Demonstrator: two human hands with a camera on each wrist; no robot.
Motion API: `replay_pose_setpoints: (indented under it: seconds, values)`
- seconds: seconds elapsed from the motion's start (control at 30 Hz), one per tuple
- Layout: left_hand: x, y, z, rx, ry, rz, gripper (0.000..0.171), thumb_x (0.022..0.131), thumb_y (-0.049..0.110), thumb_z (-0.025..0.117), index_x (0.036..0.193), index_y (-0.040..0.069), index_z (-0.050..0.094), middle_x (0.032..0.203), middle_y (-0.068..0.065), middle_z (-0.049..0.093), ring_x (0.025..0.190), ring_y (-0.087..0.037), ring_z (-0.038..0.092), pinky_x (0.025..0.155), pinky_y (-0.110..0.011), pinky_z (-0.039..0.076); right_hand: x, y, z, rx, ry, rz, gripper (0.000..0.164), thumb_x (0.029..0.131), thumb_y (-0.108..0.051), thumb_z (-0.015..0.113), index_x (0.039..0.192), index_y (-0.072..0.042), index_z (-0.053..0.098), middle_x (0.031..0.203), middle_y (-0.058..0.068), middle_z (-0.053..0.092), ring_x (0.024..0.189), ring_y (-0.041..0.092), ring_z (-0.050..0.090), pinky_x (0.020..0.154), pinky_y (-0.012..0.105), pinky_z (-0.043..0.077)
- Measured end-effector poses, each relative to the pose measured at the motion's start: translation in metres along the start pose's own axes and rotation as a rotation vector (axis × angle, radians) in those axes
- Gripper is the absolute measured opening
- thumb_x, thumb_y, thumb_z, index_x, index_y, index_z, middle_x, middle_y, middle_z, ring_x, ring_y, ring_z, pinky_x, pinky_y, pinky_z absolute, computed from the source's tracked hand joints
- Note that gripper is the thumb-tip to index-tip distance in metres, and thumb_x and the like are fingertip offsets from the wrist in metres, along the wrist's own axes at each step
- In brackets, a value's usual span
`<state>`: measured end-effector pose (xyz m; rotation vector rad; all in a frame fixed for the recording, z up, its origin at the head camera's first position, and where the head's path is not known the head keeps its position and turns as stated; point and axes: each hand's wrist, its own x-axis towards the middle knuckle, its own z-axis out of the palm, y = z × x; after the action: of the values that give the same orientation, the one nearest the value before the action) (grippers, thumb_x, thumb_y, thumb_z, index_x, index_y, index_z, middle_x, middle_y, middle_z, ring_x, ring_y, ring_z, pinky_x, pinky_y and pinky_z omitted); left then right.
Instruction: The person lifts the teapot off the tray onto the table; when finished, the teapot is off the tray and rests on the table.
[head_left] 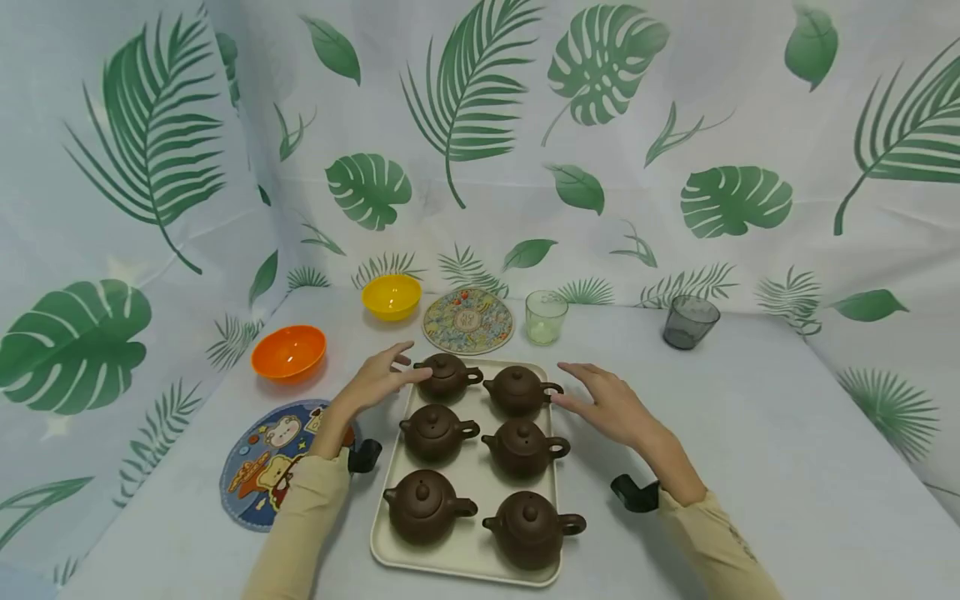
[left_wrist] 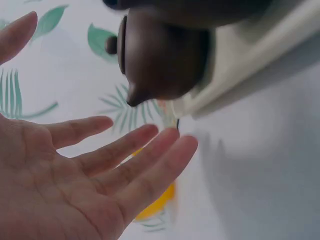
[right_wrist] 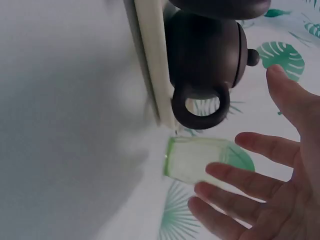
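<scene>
Several dark brown teapots stand in two columns on a cream tray (head_left: 465, 565). My left hand (head_left: 378, 379) is beside the far left teapot (head_left: 444, 379), near its spout, with fingers spread and nothing held. In the left wrist view the palm (left_wrist: 65, 185) shows bare, apart from the teapot (left_wrist: 165, 60). On the other side, my right hand (head_left: 606, 404) hovers near the handle of the far right teapot (head_left: 517, 392). The right wrist view shows its spread fingers (right_wrist: 245, 182) apart from that teapot (right_wrist: 202, 55). Nearer on the tray are the front left teapot (head_left: 422, 508) and front right teapot (head_left: 528, 533).
An orange bowl (head_left: 289, 354) and a yellow bowl (head_left: 392, 297) stand at the left and back. A patterned round mat (head_left: 468, 322) lies behind the tray, a blue cartoon mat (head_left: 247, 467) left. A green glass (head_left: 545, 318) and a grey glass (head_left: 690, 322) stand at the back right.
</scene>
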<state>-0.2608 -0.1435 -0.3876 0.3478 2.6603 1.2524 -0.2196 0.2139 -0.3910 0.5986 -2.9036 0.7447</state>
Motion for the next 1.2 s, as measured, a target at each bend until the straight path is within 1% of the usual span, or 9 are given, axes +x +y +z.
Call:
replay_pose_setpoints:
  seconds: [0.07,0.17,0.23,0.33,0.47,0.6,0.73,0.93,1.2]
  values:
    - [0.001,-0.005,-0.001,-0.056,-0.011,-0.040,0.078,0.087,0.043,0.063,0.148,0.003,0.033,0.133,-0.027,0.051,0.105,-0.035,0.061,0.084,-0.043,0.054,0.002,0.001,0.003,0.051,0.007,-0.015,0.057,0.092,-0.037,0.062,0.136,-0.002,0.052,0.134,0.021,0.055,0.121,0.040,0.052,0.096,0.055,0.045]
    - [0.003,-0.013,0.000,-0.101,-0.014,-0.083,0.076,0.087,0.039,0.067,0.145,0.000,0.038,0.128,-0.027,0.054,0.095,-0.033,0.065,0.076,-0.039,0.057,0.004,0.004,0.007,0.149,0.013,-0.039,0.053,0.092,-0.030,0.064,0.132,0.004,0.055,0.130,0.022,0.058,0.116,0.040,0.056,0.093,0.051,0.049]
    - [0.005,-0.017,0.001,-0.127,-0.002,-0.101,0.073,0.086,0.035,0.069,0.143,-0.001,0.041,0.126,-0.026,0.056,0.094,-0.031,0.066,0.073,-0.037,0.058,0.006,0.006,0.010,0.217,0.015,-0.046,0.050,0.092,-0.026,0.065,0.129,0.007,0.056,0.127,0.024,0.059,0.114,0.040,0.058,0.092,0.048,0.051]
    - [0.007,-0.020,0.003,-0.189,0.042,-0.136,0.065,0.085,0.024,0.071,0.138,-0.003,0.047,0.121,-0.026,0.059,0.089,-0.029,0.067,0.071,-0.035,0.059,0.007,0.009,0.014,0.319,0.018,-0.036,0.045,0.092,-0.020,0.065,0.126,0.009,0.057,0.124,0.025,0.060,0.115,0.038,0.058,0.091,0.043,0.052]
    - [0.010,-0.023,0.007,-0.330,0.092,-0.182,0.053,0.083,0.008,0.070,0.131,-0.009,0.052,0.114,-0.029,0.063,0.078,-0.024,0.069,0.067,-0.035,0.059,0.010,0.012,0.020,0.381,0.052,-0.025,0.039,0.091,-0.017,0.065,0.122,0.008,0.061,0.119,0.023,0.064,0.108,0.034,0.063,0.086,0.035,0.055]
    - [0.010,-0.027,0.011,-0.429,0.114,-0.230,0.046,0.081,0.000,0.068,0.124,-0.011,0.056,0.104,-0.026,0.066,0.068,-0.020,0.068,0.062,-0.033,0.059,0.011,0.013,0.026,0.384,0.067,-0.039,0.036,0.091,-0.018,0.066,0.118,0.006,0.065,0.112,0.017,0.068,0.101,0.030,0.067,0.083,0.033,0.056]
    - [0.011,-0.030,0.016,-0.431,0.122,-0.247,0.042,0.080,-0.001,0.067,0.120,-0.011,0.060,0.098,-0.022,0.067,0.065,-0.016,0.065,0.058,-0.032,0.058,0.010,0.015,0.028,0.373,0.069,-0.049,0.034,0.091,-0.020,0.066,0.117,0.003,0.067,0.108,0.013,0.070,0.098,0.028,0.068,0.083,0.037,0.056]
    - [0.011,-0.030,0.020,-0.389,0.138,-0.230,0.038,0.078,-0.007,0.066,0.116,-0.011,0.063,0.099,-0.024,0.067,0.062,-0.014,0.063,0.055,-0.031,0.058,0.015,0.015,0.025,0.366,0.063,-0.034,0.030,0.092,-0.021,0.065,0.112,0.000,0.070,0.105,0.011,0.072,0.096,0.026,0.068,0.084,0.042,0.055]
    - [0.010,-0.027,0.021,-0.326,0.147,-0.225,0.041,0.074,-0.011,0.067,0.115,-0.010,0.064,0.096,-0.023,0.067,0.060,-0.013,0.061,0.053,-0.029,0.057,0.022,0.013,0.025,0.338,0.081,-0.013,0.024,0.089,-0.020,0.069,0.101,0.000,0.074,0.095,0.012,0.073,0.087,0.025,0.070,0.078,0.041,0.056]
